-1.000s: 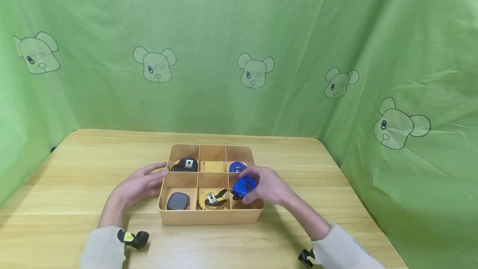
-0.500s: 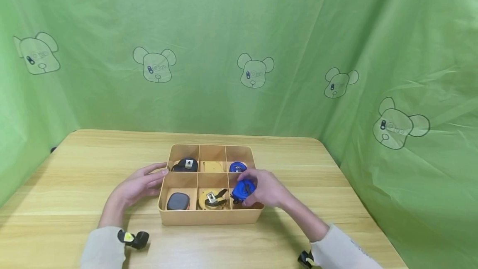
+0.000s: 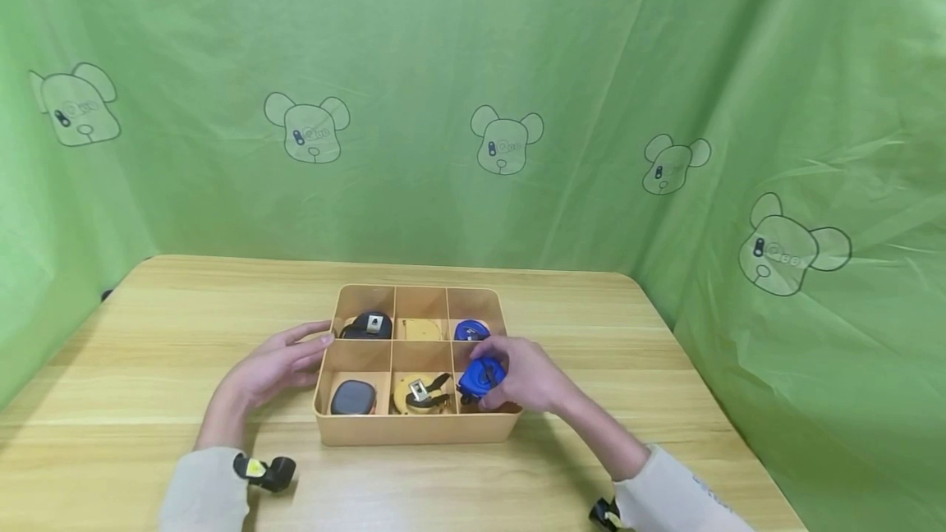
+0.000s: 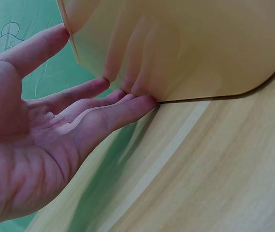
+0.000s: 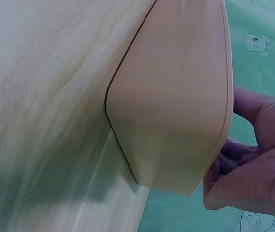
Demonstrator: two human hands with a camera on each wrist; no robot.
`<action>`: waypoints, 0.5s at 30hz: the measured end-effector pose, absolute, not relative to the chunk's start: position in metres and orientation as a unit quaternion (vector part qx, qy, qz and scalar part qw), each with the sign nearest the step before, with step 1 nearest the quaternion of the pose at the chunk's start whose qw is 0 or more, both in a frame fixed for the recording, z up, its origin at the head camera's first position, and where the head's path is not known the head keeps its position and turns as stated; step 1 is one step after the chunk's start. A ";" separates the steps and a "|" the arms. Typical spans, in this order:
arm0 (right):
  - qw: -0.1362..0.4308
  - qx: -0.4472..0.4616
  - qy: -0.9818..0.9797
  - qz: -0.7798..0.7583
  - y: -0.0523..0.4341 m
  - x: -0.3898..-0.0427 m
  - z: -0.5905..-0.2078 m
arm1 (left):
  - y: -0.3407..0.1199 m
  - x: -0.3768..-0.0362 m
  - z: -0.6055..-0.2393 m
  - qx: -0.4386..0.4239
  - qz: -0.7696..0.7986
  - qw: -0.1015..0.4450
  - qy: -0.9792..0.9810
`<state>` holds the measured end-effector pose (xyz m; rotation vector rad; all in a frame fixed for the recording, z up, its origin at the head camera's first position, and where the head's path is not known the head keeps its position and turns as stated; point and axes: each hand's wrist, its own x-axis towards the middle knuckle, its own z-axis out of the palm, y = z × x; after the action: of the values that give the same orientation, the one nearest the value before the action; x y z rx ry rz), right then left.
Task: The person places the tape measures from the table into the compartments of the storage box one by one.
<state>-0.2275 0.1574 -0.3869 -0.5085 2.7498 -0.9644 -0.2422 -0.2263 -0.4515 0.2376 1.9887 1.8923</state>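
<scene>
Right hand (image 3: 528, 376) grips the blue tape measure (image 3: 482, 376) above the tray's (image 3: 414, 429) near right compartment; left hand (image 3: 273, 368), fingers straight, steadies the tray's left wall; best lowered flat, clear of the dividers, before letting go.

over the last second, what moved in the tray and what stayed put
The right hand lowered the blue tape measure it grips toward the front right compartment of the tray, and it has barely moved in the last half second. The left hand still rests against the tray's left wall; the other tape measures have not shifted.
</scene>
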 end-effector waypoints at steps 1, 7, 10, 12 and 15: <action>0.091 -0.172 0.926 -0.324 0.157 -0.228 -0.387 | -0.226 -0.242 -0.451 0.085 0.674 0.192 0.708; 0.087 -0.182 0.926 -0.319 0.158 -0.228 -0.387 | -0.226 -0.243 -0.452 0.084 0.674 0.192 0.709; 0.086 -0.185 0.926 -0.318 0.158 -0.228 -0.387 | -0.226 -0.243 -0.452 0.084 0.674 0.192 0.709; 0.086 -0.185 0.926 -0.318 0.158 -0.228 -0.387 | -0.226 -0.243 -0.452 0.084 0.673 0.192 0.709; 0.087 -0.184 0.926 -0.318 0.158 -0.228 -0.387 | -0.226 -0.243 -0.453 0.083 0.673 0.192 0.709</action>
<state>-0.2277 0.1580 -0.3875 -0.5473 2.7580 -0.9485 -0.2430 -0.2262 -0.4526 0.2338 1.9918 1.8893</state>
